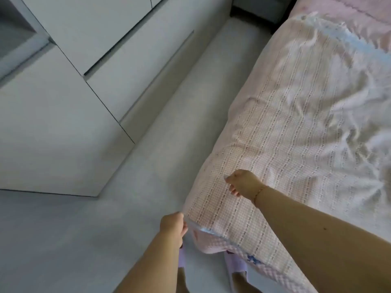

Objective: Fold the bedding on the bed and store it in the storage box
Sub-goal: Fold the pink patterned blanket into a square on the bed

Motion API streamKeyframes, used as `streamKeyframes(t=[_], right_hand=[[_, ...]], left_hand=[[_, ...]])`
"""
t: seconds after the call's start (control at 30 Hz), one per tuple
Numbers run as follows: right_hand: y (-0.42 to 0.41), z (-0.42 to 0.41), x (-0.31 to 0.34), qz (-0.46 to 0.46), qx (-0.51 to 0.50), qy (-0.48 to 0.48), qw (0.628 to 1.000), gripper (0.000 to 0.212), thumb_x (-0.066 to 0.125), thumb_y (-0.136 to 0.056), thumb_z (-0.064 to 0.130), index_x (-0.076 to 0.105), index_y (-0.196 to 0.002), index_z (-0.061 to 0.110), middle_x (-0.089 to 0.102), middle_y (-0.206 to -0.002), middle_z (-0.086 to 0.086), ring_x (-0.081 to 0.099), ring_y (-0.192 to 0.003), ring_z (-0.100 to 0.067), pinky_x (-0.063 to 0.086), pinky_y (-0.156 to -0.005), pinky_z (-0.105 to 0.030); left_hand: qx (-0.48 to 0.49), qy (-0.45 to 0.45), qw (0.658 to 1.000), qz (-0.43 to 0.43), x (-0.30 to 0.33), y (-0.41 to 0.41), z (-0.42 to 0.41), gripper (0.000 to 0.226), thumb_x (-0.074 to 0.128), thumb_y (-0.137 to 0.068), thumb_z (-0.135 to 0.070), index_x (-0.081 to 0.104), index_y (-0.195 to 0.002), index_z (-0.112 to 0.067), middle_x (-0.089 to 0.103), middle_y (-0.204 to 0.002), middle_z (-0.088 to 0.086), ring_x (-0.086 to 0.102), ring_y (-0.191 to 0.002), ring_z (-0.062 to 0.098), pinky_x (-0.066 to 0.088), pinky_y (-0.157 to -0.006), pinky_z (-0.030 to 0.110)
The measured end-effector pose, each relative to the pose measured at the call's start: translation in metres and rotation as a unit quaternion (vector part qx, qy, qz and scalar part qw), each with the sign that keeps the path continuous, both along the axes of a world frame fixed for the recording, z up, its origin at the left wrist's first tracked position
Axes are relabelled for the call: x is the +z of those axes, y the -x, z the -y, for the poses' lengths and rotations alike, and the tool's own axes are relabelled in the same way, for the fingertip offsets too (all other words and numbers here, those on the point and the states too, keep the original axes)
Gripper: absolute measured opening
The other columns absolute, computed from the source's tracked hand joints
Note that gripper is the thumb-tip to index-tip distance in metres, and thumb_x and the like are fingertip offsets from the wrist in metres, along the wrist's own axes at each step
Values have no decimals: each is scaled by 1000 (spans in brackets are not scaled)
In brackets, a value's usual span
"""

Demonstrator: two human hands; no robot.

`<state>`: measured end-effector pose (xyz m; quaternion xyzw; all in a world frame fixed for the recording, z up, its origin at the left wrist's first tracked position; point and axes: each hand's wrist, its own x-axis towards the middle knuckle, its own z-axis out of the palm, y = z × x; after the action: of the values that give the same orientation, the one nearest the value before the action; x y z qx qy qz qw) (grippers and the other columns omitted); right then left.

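Note:
A pink waffle-weave blanket (296,115) with a pale blue trim lies spread and wrinkled over the bed, filling the right half of the view. Its near corner hangs off the bed's edge. My left hand (172,226) pinches that corner at the hem. Farther in, my right hand (243,182) is closed on a small pinch of the blanket's top surface; a thin bracelet circles its wrist. No storage box shows in the view.
White wardrobe doors and drawers (74,102) line the left side. A strip of light grey floor (160,132) runs between them and the bed. My feet in lilac slippers (234,265) stand by the bed's corner. A dark bedside unit (260,7) stands at the top.

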<state>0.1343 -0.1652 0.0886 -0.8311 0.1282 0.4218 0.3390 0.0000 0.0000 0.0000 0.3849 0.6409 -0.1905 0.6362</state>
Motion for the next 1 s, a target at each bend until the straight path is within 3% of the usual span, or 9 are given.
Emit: streamKeyframes(t=[0.13, 0.27, 0.33, 0.43, 0.5, 0.63, 0.77, 0.9, 1.0], right_hand=[[2, 6, -19, -7, 14, 26, 1000, 26, 56, -92, 31, 54, -75, 13, 63, -70, -5, 59, -68, -19, 53, -76, -36], [4, 9, -31, -17, 15, 31, 999, 24, 54, -92, 22, 52, -69, 14, 60, -65, -4, 56, -64, -19, 51, -74, -35], [5, 9, -36, -23, 14, 32, 999, 23, 54, -91, 21, 52, -69, 13, 60, -66, -5, 56, -65, -19, 50, -72, -34], [7, 8, -38, -21, 7, 20, 1000, 22, 55, -91, 20, 52, -71, 12, 61, -70, -7, 57, -66, -20, 50, -71, -34], [7, 8, -35, -9, 9, 12, 1000, 20, 55, -91, 22, 54, -74, 11, 62, -70, -7, 58, -67, -20, 50, -71, -35], [-3, 1, -17, 33, -57, -49, 997, 23, 57, -94, 26, 56, -80, 8, 61, -67, -6, 57, -61, -18, 50, -67, -33], [-20, -9, 5, -9, -188, -132, 973, 31, 56, -93, 33, 62, -94, 2, 62, -75, -11, 58, -66, -22, 48, -64, -32], [-29, -8, 11, -31, -271, -153, 950, 22, 66, -87, 22, 60, -75, 4, 57, -64, -9, 54, -59, -20, 44, -57, -27], [-30, -2, 13, -2, -292, -164, 942, 29, 62, -90, 14, 52, -63, 9, 53, -59, -6, 50, -43, -11, 41, -45, -22]], left_hand=[[48, 49, 997, 27, -16, -8, 13, 18, 46, -93, 5, 57, -107, 6, 61, -95, 21, 60, -74, 25, 52, -66, 33], [80, 72, 994, 8, -21, -17, 14, 19, 46, -92, 5, 56, -107, 2, 61, -91, 18, 58, -69, 27, 49, -56, 36], [123, 80, 989, 6, -22, -24, 11, 14, 46, -94, 3, 55, -105, 3, 61, -92, 17, 58, -69, 26, 50, -62, 37], [219, 119, 968, 28, -20, -39, 7, 26, 46, -100, -10, 55, -121, 2, 65, -113, 17, 63, -104, 30, 49, -83, 39], [261, 162, 949, 70, -9, -55, 5, 28, 47, -101, -18, 58, -116, 2, 63, -124, 17, 58, -119, 30, 46, -98, 44], [166, 156, 947, 227, 32, -79, 22, 15, 59, -92, -11, 64, -99, 2, 69, -100, 17, 65, -95, 29, 48, -98, 48], [51, 168, 920, 349, 67, -83, 60, 19, 56, -90, -3, 64, -106, 5, 70, -96, 18, 65, -90, 30, 50, -93, 47], [27, 186, 923, 335, 82, -75, 85, 9, 60, -91, -3, 69, -93, -3, 66, -87, 14, 60, -82, 23, 49, -81, 32], [56, 202, 925, 318, 84, -72, 84, 19, 61, -91, -22, 69, -92, -5, 69, -82, 10, 65, -76, 19, 52, -72, 29]])
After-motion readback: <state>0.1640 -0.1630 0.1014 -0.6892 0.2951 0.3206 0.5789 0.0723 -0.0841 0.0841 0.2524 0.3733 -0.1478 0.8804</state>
